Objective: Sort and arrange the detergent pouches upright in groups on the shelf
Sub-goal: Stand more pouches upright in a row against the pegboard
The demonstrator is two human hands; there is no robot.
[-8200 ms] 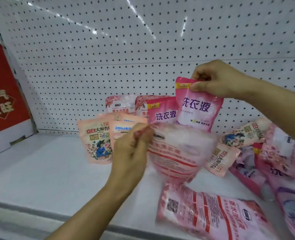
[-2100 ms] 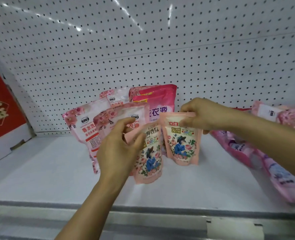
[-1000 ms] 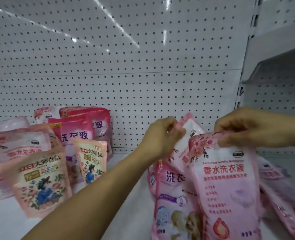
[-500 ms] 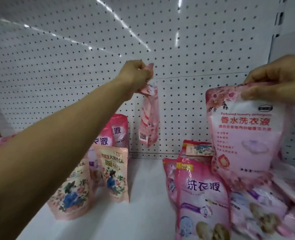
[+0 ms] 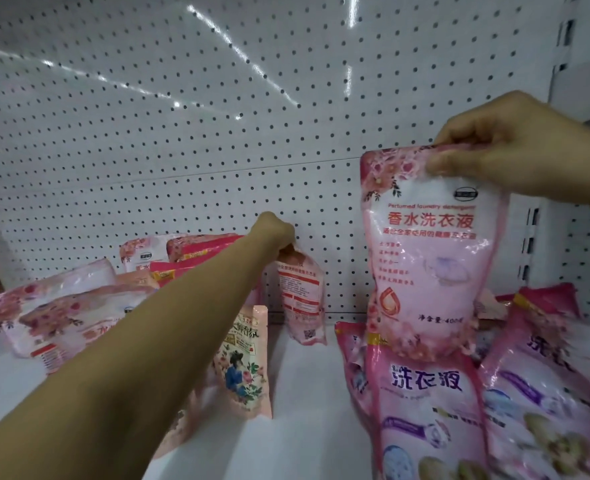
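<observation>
The person's left hand reaches far into the white shelf, its fingers pinched shut on the top edge of a small pale pink detergent pouch with its printed back and a code square facing the camera. That pouch hangs upright close to the white perforated back panel, its bottom at or just above the shelf surface; whether it touches cannot be told. The left forearm crosses the near left of the view and hides part of the pouches behind it.

The right hand is raised at the right, fingers and thumb closed on the top edge of a larger pink pouch with rose print and red lettering. This pouch hangs upright in the air, front facing the camera, above a heap of pouches.

Just left of the small held pouch, nearer the camera, a peach pouch printed with a figure in blue among flowers stands upright on the shelf. Further left, a group of pale pink rose-printed pouches leans together, with deeper pink pouches with yellow corner labels upright behind them against the back panel.

At the near right, a glossy pink pouch with large purple lettering lies in a loose pile with other similar pouches, overlapping and tilted.
</observation>
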